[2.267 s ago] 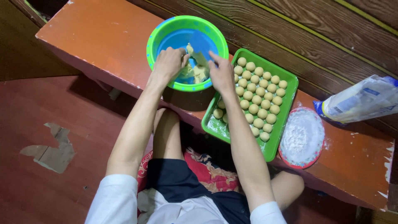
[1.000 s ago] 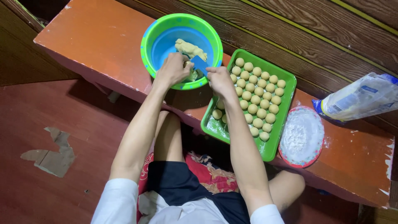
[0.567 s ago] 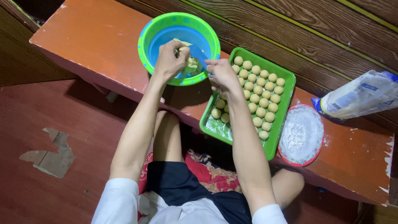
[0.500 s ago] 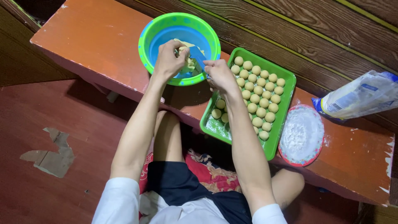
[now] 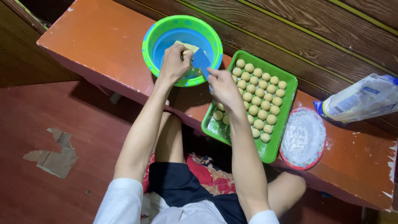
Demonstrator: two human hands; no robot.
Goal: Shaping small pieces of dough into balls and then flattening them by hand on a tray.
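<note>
A green bowl with a blue inside (image 5: 157, 33) stands on the orange-brown bench (image 5: 103, 37). My left hand (image 5: 174, 64) reaches into it and grips a lump of pale yellow dough (image 5: 187, 45). My right hand (image 5: 222, 83) holds a blue scraper (image 5: 202, 60) by the bowl's right rim, its blade next to the dough. Just right of the bowl lies a green tray (image 5: 286, 124) with several small dough balls (image 5: 259, 97) in rows.
A round red-rimmed plate of white flour (image 5: 302, 139) sits right of the tray. A plastic flour bag (image 5: 365, 99) lies at the far right against the wooden wall. My knees are under the bench, on a red patterned cushion (image 5: 207, 174).
The dough lump has been lifted from the bowl's bottom toward its far right side. Both hands have drawn closer together at the bowl's right rim, the scraper now against the dough.
</note>
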